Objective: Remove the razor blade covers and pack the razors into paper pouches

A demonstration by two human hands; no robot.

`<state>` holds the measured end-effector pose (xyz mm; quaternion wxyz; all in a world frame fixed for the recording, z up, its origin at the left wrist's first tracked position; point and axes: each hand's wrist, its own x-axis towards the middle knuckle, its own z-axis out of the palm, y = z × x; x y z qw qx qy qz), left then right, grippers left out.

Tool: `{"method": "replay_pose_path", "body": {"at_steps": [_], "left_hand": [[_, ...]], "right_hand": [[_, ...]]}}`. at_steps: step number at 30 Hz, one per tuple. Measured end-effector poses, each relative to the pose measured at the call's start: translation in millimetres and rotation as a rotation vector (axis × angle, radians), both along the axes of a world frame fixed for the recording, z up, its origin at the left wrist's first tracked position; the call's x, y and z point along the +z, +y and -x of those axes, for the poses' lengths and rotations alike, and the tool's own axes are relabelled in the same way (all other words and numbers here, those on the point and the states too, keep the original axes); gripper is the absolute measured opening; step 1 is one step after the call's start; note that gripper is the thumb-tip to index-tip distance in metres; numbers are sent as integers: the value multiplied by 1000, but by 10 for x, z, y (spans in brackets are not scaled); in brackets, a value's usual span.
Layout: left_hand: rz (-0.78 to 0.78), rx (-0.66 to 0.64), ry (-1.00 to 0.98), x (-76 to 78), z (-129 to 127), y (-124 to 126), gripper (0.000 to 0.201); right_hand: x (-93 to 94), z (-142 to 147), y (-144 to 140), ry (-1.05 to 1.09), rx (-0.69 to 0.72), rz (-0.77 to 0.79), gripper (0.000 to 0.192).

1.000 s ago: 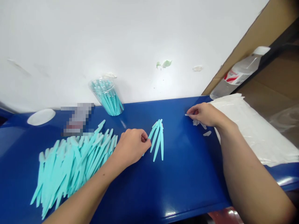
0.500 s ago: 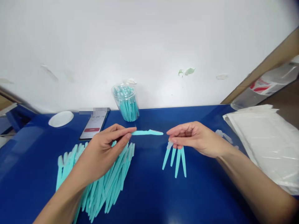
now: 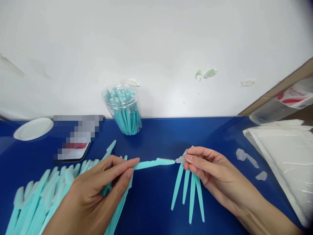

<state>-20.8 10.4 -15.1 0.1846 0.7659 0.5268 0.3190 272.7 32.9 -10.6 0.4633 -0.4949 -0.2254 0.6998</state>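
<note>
Left hand (image 3: pixel 97 192) pinches the slim teal plastic stick (image 3: pixel 153 163) level over the blue counter (image 3: pixel 156 202); right hand (image 3: pixel 207 169) pinches a small clear cap (image 3: pixel 180 160) at its tip, aligned to meet.

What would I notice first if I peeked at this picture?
The two hands in the middle: the left hand holds a teal stick out flat, and the right hand pinches a clear cap at its tip. A big teal pile lies at the left on the blue table, with a full jar by the wall.
</note>
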Motion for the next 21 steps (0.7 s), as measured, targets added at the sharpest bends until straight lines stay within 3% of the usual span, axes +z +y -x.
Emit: {"method": "replay_pose_path", "body": {"at_steps": [3,8,15,21], "left_hand": [[9,19,-4,21,-22,-41,33],[84,181,-5,69,-31,-95,28],[11,-39,18,31,-83,-63,41],[-11,-83,-9,24,-197,-111,51]], "right_hand": [[-1,9,-5,-22,3,-26,29],[3,22,-17,-103,-3,-80,28],[27,91,-71,-119,19,-118,28],[63,160,-105,-131,20,-114,29]]}}
